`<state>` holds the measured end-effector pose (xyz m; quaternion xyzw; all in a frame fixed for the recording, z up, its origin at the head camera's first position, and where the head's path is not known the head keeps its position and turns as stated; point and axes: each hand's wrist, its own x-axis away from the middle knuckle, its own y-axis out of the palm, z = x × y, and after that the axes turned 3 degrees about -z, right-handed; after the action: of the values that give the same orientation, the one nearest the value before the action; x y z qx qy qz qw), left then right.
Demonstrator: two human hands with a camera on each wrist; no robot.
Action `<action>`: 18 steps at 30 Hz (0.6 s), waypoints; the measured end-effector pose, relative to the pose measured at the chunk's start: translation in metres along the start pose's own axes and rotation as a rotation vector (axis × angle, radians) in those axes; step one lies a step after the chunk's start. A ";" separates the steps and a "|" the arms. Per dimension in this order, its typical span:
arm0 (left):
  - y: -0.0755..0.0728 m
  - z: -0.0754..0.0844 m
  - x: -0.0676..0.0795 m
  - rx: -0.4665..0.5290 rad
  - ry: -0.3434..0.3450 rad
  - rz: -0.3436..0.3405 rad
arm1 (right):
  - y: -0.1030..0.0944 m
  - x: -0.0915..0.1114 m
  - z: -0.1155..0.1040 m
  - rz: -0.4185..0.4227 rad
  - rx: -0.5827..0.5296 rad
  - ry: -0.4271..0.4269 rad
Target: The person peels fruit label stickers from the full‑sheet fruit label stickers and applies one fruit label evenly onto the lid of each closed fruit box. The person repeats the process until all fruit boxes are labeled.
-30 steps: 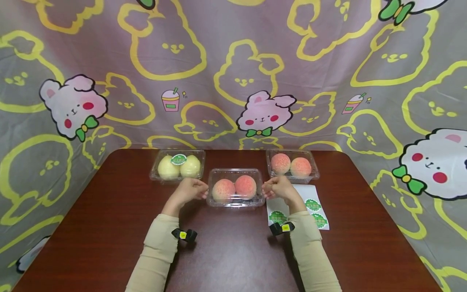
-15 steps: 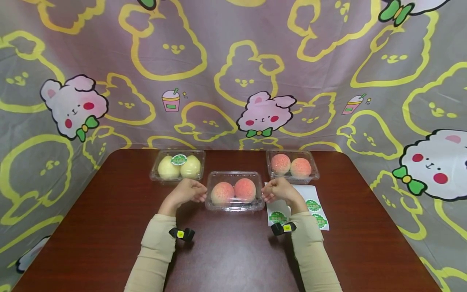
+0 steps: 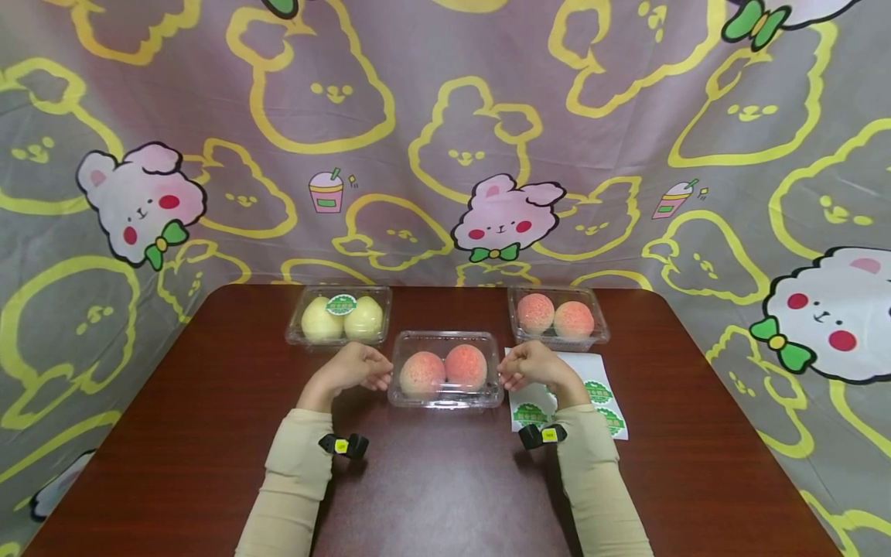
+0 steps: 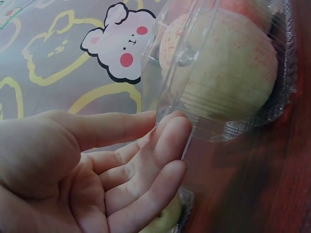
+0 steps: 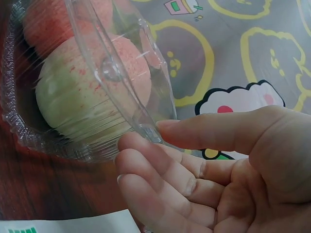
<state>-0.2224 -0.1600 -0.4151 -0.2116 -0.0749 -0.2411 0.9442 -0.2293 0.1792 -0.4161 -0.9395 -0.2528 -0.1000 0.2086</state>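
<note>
In the head view a clear plastic clamshell box [image 3: 445, 402] with two peaches [image 3: 465, 367] stands mid-table, lid down. My left hand [image 3: 353, 367] pinches the rim at its left end between thumb and fingers. At the opposite end my right hand [image 3: 536, 365] pinches the rim the same way. Both wrist views show thumb and fingertips meeting on the box's edge, with a pale green and pink peach [image 4: 223, 63] behind the ribbed wall. The right wrist view shows the other end's peach [image 5: 92, 87] through the plastic.
At the back left sits a clear box with two pale yellow-green fruits [image 3: 322, 319] and a round green label [image 3: 341, 304]. Another box of peaches [image 3: 574, 319] stands back right. A white sheet of green stickers [image 3: 597, 391] lies beneath my right hand. A patterned curtain [image 3: 445, 155] backs the table.
The middle box has slid a little toward me and slightly left, both hands staying at its ends. The other boxes and the sticker sheet have not moved.
</note>
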 end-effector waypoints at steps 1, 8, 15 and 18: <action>0.000 0.000 0.000 0.001 0.001 -0.003 | 0.000 0.000 0.000 -0.001 0.000 0.000; -0.001 0.000 0.001 -0.002 -0.002 -0.030 | 0.001 -0.001 0.000 0.004 0.017 0.007; -0.003 0.001 0.006 -0.016 -0.020 -0.050 | 0.001 0.002 -0.001 -0.014 0.030 0.002; -0.004 0.001 0.007 -0.029 -0.017 -0.059 | 0.001 0.003 -0.002 -0.027 0.024 0.002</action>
<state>-0.2186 -0.1660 -0.4114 -0.2250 -0.0857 -0.2681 0.9328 -0.2260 0.1787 -0.4140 -0.9333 -0.2663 -0.1009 0.2188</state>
